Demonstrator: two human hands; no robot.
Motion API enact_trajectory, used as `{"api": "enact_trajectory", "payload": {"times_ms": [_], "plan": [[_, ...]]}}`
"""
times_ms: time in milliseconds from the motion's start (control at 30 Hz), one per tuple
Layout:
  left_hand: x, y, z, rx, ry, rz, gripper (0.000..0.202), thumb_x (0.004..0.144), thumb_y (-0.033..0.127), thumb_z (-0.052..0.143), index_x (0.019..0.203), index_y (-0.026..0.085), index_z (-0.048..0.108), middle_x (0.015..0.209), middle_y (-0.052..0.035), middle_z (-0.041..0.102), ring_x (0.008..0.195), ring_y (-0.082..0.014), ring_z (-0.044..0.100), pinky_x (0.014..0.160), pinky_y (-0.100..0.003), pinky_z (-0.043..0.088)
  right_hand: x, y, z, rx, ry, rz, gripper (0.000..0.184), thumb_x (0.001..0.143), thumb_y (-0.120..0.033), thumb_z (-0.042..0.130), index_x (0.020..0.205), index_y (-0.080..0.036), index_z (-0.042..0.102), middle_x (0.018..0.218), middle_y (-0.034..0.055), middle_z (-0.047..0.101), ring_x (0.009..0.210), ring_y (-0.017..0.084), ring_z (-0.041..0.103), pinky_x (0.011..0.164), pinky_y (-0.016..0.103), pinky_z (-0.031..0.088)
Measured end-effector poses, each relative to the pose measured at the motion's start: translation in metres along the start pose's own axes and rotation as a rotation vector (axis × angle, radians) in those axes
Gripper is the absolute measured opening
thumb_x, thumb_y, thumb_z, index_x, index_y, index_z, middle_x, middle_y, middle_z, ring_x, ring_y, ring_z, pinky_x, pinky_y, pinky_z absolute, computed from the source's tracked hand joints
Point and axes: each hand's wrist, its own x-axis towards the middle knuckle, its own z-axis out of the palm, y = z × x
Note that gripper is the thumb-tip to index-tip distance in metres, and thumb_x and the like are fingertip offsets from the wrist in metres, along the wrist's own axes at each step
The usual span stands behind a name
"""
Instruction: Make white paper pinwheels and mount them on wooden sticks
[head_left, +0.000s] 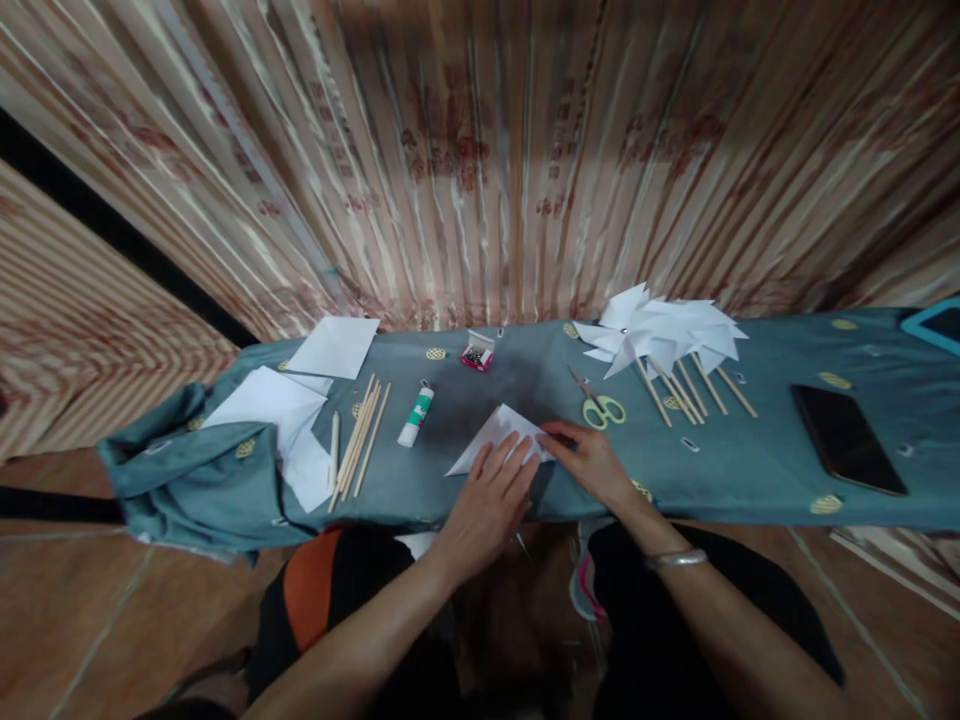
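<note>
Under the flattened, outspread left hand: one folded white paper on the bench, long axis running left to right, its right end meeting the right hand, whose grip cannot be told.

One left hand, one right hand, one bracelet, one folded paper, one glue stick, one pair of scissors, one small box and one phone were counted. At least four loose sticks and at least five pinwheel sticks were made out. The overlapping pinwheels and stacked sheets could not be numbered exactly.
</note>
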Motion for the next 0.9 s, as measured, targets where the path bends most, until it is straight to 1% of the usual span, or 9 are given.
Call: {"api": "enact_trajectory", "payload": {"times_ms": [100, 167, 300, 400, 500, 667, 833, 900], "plan": [[-0.006, 0.005, 0.009, -0.007, -0.092, -0.037, 0.062, 0.090, 0.026, 0.055, 0.145, 0.010, 0.031, 0.154, -0.0190, 0.034, 0.149, -0.0309, 0.009, 0.116, -0.055, 0.026, 0.003, -0.001, 0.002, -0.044, -0.001, 0.018, 0.023, 0.084, -0.033, 0.058, 0.097, -0.022, 0.073, 0.098, 0.0045, 0.076, 0.088, 0.022, 0.070, 0.082, 0.034, 0.054], [-0.009, 0.004, 0.013, -0.014, -0.123, -0.064, 0.069, 0.088, 0.033, 0.058, 0.146, 0.010, 0.028, 0.155, -0.0200, 0.031, 0.149, -0.0326, 0.004, 0.116, -0.057, 0.024, 0.003, -0.001, 0.005, -0.092, 0.014, 0.022, 0.024, 0.085, -0.033, 0.057, 0.099, -0.021, 0.072, 0.102, 0.0062, 0.076, 0.092, 0.023, 0.070, 0.087, 0.036, 0.053], [-0.012, -0.001, 0.015, -0.003, -0.185, -0.098, 0.076, 0.088, 0.042, 0.058, 0.147, 0.009, 0.026, 0.156, -0.0213, 0.027, 0.148, -0.0353, 0.005, 0.116, -0.060, 0.021, 0.002, 0.002, 0.010, -0.180, 0.062, 0.026, 0.026, 0.087, -0.034, 0.056, 0.103, -0.020, 0.071, 0.106, 0.0084, 0.075, 0.097, 0.025, 0.069, 0.091, 0.038, 0.052], [-0.014, -0.003, 0.016, 0.005, -0.218, -0.118, 0.079, 0.087, 0.045, 0.059, 0.147, 0.008, 0.026, 0.156, -0.0221, 0.027, 0.148, -0.0363, 0.006, 0.116, -0.060, 0.020, 0.002, 0.004, 0.013, -0.221, 0.085, 0.002, 0.025, 0.086, -0.033, 0.057, 0.103, -0.021, 0.071, 0.104, 0.0084, 0.075, 0.096, 0.025, 0.069, 0.091, 0.039, 0.052], [-0.015, -0.004, 0.018, 0.004, -0.222, -0.125, 0.078, 0.087, 0.045, 0.059, 0.148, 0.009, 0.026, 0.156, -0.0221, 0.027, 0.148, -0.0360, 0.005, 0.116, -0.060, 0.020, 0.002, 0.006, 0.013, -0.228, 0.096, -0.026, 0.024, 0.087, -0.032, 0.056, 0.103, -0.022, 0.071, 0.103, 0.0080, 0.075, 0.094, 0.025, 0.069, 0.090, 0.039, 0.052], [-0.016, -0.003, 0.019, 0.019, -0.240, -0.133, 0.079, 0.086, 0.046, 0.059, 0.146, 0.005, 0.027, 0.156, -0.0238, 0.026, 0.147, -0.0384, 0.006, 0.116, -0.060, 0.021, 0.004, 0.005, 0.013, -0.252, 0.079, -0.041, 0.024, 0.087, -0.032, 0.056, 0.103, -0.022, 0.071, 0.103, 0.0079, 0.074, 0.094, 0.025, 0.069, 0.090, 0.038, 0.052], [-0.018, -0.002, 0.023, 0.035, -0.226, -0.143, 0.081, 0.086, 0.047, 0.059, 0.146, 0.004, 0.026, 0.156, -0.0255, 0.025, 0.146, -0.0396, 0.005, 0.115, -0.060, 0.022, 0.006, 0.004, 0.014, -0.288, 0.058, -0.052, 0.026, 0.087, -0.030, 0.055, 0.104, -0.018, 0.071, 0.103, 0.0103, 0.074, 0.095, 0.026, 0.068, 0.089, 0.039, 0.051], [-0.018, -0.002, 0.025, 0.044, -0.227, -0.144, 0.082, 0.086, 0.047, 0.060, 0.146, 0.003, 0.027, 0.155, -0.0262, 0.025, 0.146, -0.0407, 0.006, 0.115, -0.060, 0.023, 0.006, 0.005, 0.015, -0.301, 0.066, -0.062, 0.025, 0.088, -0.030, 0.054, 0.103, -0.019, 0.071, 0.101, 0.0093, 0.074, 0.094, 0.025, 0.068, 0.089, 0.038, 0.051]]}}
